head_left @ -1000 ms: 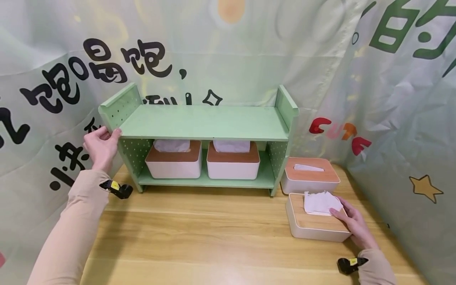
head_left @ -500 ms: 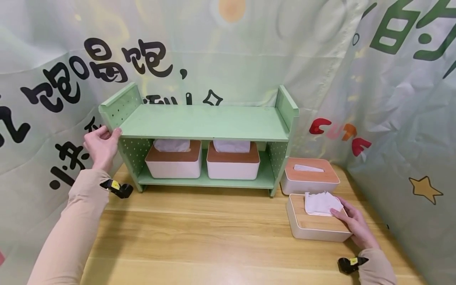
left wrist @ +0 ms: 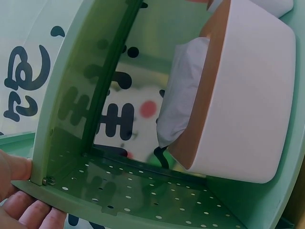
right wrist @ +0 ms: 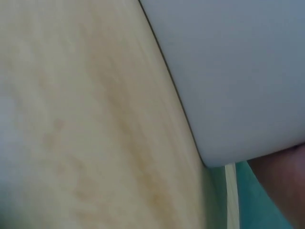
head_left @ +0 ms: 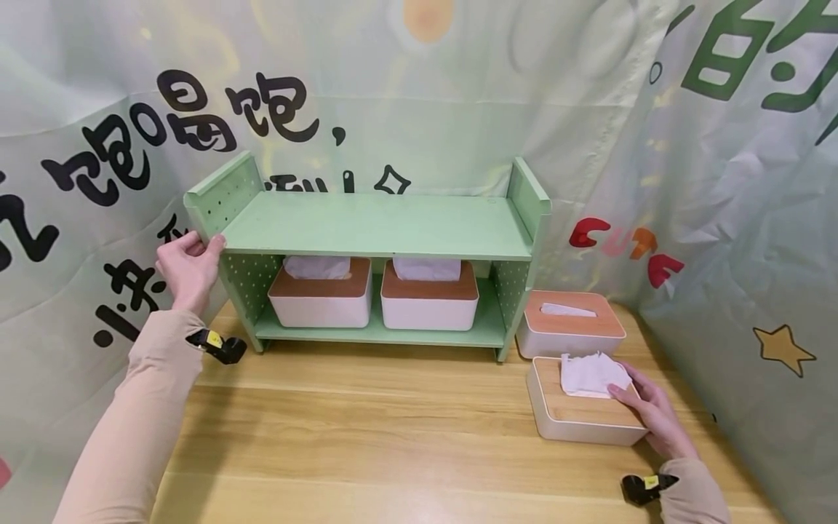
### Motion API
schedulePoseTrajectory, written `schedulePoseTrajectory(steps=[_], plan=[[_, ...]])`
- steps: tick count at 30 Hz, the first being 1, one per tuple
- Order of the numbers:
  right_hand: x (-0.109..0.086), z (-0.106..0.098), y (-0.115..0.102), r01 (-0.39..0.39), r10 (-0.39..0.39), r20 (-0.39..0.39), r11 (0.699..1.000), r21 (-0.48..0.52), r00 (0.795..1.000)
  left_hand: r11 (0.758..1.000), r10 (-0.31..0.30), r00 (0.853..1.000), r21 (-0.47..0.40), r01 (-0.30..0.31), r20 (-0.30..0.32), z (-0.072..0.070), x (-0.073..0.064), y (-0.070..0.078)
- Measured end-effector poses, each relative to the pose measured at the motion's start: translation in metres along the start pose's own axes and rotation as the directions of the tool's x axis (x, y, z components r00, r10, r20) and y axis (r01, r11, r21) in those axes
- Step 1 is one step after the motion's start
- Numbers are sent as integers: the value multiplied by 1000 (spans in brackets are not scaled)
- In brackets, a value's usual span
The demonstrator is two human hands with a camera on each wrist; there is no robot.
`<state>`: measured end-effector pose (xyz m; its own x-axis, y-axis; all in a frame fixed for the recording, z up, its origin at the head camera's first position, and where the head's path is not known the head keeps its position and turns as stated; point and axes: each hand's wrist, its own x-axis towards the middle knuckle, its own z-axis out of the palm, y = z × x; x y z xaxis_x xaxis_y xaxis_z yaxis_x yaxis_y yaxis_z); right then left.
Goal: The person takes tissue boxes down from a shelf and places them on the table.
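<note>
At the left end of a two-tier green shelf [head_left: 373,225], my left hand [head_left: 188,273] grips the perforated side panel, thumb by the upper board and fingers on the panel's outer side. The left wrist view has its fingers [left wrist: 35,213] along that edge. To the right, my right hand [head_left: 657,416] holds the near tissue box [head_left: 583,431], thumb on the wooden lid beside the white tissue. Its other fingers are mostly hidden behind the right side. In the right wrist view, the white wall of this box [right wrist: 238,86] meets the table at its lower edge.
On the lower tier stand a left tissue box [head_left: 321,311] and a right tissue box [head_left: 428,314]. Another tissue box [head_left: 572,342] sits just behind the held one, close to the shelf's right leg. Printed cloth [head_left: 425,145] encloses the wooden table [head_left: 366,437] behind and at both sides.
</note>
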<state>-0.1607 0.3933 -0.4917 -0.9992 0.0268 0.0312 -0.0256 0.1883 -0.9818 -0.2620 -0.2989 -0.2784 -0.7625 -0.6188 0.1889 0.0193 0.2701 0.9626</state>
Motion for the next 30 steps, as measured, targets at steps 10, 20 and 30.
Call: schedulePoseTrajectory(steps=[10, 20, 30], plan=[[1, 2, -1, 49, -49, 5, 998, 38, 999, 1000, 6, 1000, 5, -6, 1, -1, 0, -1], [-1, 2, -3, 72, -72, 2, 997, -29, 997, 999, 2, 1000, 41, -2, -1, 1, 0, 1], [-5, 3, -7, 36, -40, -26, 989, -144, 999, 998, 3, 1000, 56, -3, -6, 2, -1, 2]])
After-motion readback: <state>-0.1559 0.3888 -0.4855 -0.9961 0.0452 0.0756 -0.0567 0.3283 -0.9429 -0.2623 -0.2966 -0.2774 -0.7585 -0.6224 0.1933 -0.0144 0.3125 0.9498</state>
